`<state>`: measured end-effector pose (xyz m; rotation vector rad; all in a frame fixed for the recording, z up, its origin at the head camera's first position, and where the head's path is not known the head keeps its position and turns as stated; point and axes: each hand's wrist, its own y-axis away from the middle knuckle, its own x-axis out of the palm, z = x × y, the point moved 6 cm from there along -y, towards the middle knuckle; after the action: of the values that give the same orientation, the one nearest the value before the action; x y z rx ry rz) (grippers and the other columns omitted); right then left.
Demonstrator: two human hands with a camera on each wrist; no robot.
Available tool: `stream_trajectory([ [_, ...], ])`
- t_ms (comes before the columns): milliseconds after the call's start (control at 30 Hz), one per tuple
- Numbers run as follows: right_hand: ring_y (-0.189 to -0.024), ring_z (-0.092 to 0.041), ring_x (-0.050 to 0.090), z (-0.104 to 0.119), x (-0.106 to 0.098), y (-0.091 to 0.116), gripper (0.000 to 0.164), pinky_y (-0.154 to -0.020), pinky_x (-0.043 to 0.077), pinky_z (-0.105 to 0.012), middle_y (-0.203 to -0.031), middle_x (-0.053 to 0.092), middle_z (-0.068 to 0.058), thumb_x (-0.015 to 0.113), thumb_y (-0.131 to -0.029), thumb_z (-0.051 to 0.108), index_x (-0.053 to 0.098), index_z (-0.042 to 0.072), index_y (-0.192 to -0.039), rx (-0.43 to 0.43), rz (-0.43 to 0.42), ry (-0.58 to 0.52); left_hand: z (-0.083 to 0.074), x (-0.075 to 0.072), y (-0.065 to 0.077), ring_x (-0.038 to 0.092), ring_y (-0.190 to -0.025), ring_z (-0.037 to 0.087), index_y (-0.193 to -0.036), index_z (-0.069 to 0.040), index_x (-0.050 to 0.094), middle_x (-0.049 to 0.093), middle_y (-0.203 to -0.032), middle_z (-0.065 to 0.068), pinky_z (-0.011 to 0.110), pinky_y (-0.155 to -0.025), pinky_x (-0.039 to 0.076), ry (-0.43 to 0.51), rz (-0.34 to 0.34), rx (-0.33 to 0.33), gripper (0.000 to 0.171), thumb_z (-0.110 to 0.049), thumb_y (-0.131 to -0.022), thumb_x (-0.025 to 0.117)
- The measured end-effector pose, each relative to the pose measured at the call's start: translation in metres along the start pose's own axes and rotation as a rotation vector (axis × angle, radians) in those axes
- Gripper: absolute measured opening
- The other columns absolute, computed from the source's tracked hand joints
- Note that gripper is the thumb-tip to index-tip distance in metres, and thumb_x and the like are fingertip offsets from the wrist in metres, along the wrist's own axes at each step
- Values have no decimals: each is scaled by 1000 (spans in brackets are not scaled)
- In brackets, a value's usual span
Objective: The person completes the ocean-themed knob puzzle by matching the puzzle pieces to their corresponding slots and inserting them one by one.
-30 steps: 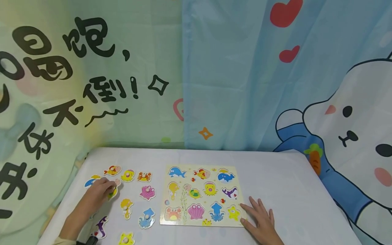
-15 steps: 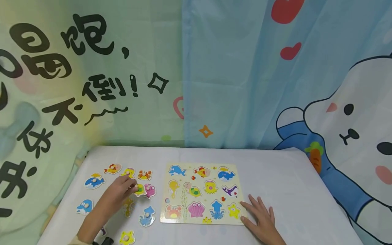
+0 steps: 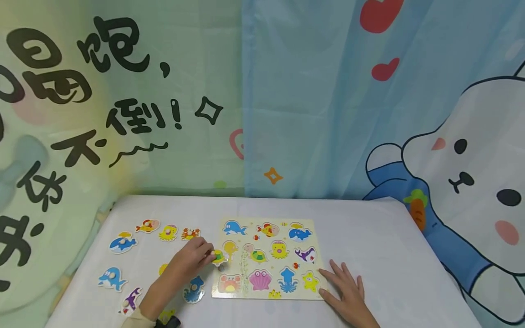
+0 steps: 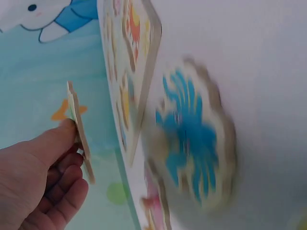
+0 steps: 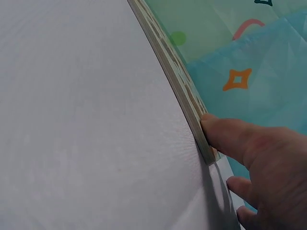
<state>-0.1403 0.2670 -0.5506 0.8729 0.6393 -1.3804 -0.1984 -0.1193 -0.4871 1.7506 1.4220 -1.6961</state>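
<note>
My left hand [image 3: 189,258] pinches a wooden turtle puzzle piece [image 3: 219,258] at the left edge of the puzzle board [image 3: 266,295]. In the left wrist view the turtle piece [image 4: 80,127] appears edge-on between thumb and fingers, raised off the table. The board shows colourful sea animals in rows. At its lower right edge, my right hand [image 3: 347,294] has fingers spread, with fingertips touching the board; in the right wrist view the thumb [image 5: 223,134] rests on the board's edge [image 5: 184,103]. A squid piece [image 3: 193,290] lies beneath my left wrist.
Loose pieces lie left of the board: a fish [image 3: 148,226], an octopus [image 3: 168,233], a crab [image 3: 190,233], a whale [image 3: 123,243], a dolphin [image 3: 112,278] and a purple piece [image 3: 131,300]. My left forearm partly covers a yellow star piece [image 3: 166,315]. A printed curtain [image 3: 303,136] hangs behind the white table [image 3: 393,255].
My left hand has carried the turtle piece rightward from among the loose pieces to the board's left edge. My right hand stays at the board's right edge.
</note>
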Motion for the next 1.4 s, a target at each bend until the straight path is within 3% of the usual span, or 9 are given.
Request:
stream_trajectory([
  [133, -144, -51, 10, 0, 2, -1, 57, -106, -5, -76, -155, 32, -20, 66, -83, 51, 61, 20, -130, -4, 3, 9, -7, 10, -2, 44, -77, 3, -94, -13, 70, 57, -84, -7, 17, -69, 48, 3, 52, -18, 18, -25, -82, 77],
  [433, -144, -52, 11, -1, 1, 0, 56, -107, -4, -75, -154, 32, -22, 67, -83, 49, 60, 19, -130, -21, -9, -2, -29, 25, -23, 39, -68, 4, -80, -13, 68, 50, -70, -9, 14, -60, 38, -16, 51, -11, 11, -21, -79, 77],
  [700, -142, -52, 16, 1, 1, 0, 54, -105, -1, -76, -153, 35, -22, 69, -82, 47, 62, 20, -128, -57, -38, -3, -51, 44, -37, 30, -57, 3, -65, -14, 61, 36, -58, -10, 15, -53, 25, 131, 105, -100, 18, -15, -78, 73],
  [1133, -144, -50, 12, -3, 0, 1, 55, -106, -4, -76, -155, 33, -20, 67, -83, 49, 61, 20, -129, -6, -5, 5, -78, 73, -66, 34, -59, 9, -72, -8, 70, 53, -62, -3, 19, -56, 29, -3, 102, -206, 8, -13, -77, 75],
  [1400, -143, -52, 12, -4, -2, 1, 55, -106, -4, -75, -154, 34, -21, 68, -82, 49, 62, 19, -128, -24, -21, -22, -76, 86, -65, 40, -63, 9, -83, -7, 74, 59, -71, 0, 19, -61, 38, 55, 138, -295, 9, -15, -81, 75],
])
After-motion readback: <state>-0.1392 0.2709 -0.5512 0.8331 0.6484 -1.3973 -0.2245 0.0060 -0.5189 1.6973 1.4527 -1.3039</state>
